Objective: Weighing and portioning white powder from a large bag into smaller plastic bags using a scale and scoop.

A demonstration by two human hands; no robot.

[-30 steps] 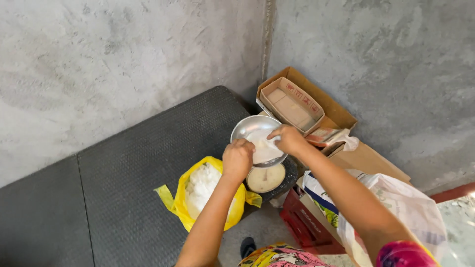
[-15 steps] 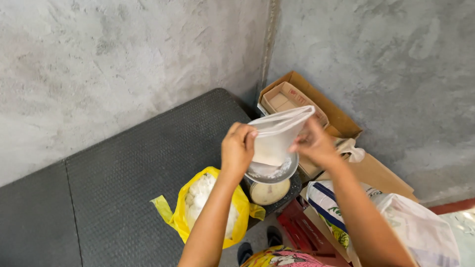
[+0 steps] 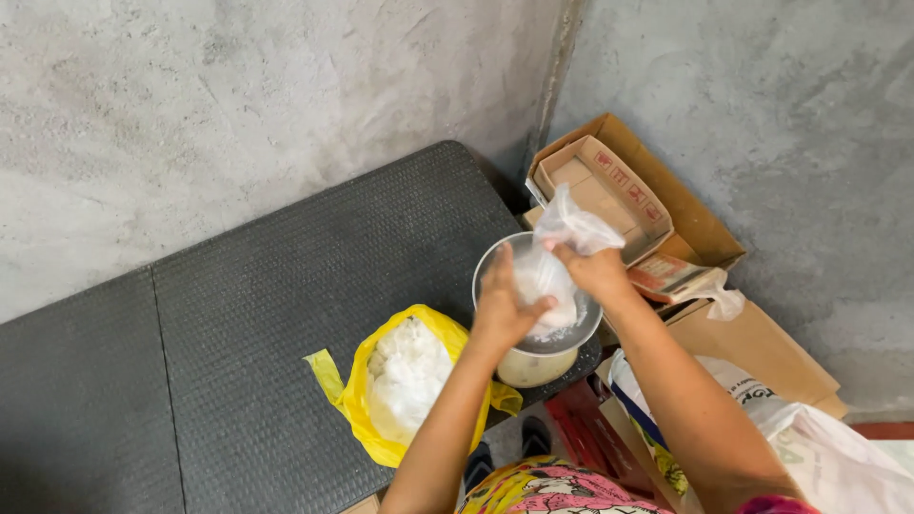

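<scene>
My right hand point(image 3: 598, 271) grips the gathered neck of a small clear plastic bag point(image 3: 550, 276) holding white powder, just above a round metal scale pan point(image 3: 487, 268). My left hand point(image 3: 502, 309) presses against the bag's lower left side, fingers spread along it. The pan sits on a cream-coloured scale body point(image 3: 533, 366). Left of the scale, an open yellow plastic bag point(image 3: 357, 395) full of white powder point(image 3: 407, 376) rests on the dark ribbed mat point(image 3: 286, 305).
Open cardboard boxes point(image 3: 624, 186) stand in the corner behind the scale, against rough concrete walls. A brown carton point(image 3: 752, 347), a red crate point(image 3: 595, 438) and a white printed sack point(image 3: 828, 447) crowd the right side. My patterned clothing shows at the bottom edge.
The clear bag, held wide open above the pan half a second ago, is now gathered at the neck in my right hand and lowered toward the pan; my left hand moved to its side.
</scene>
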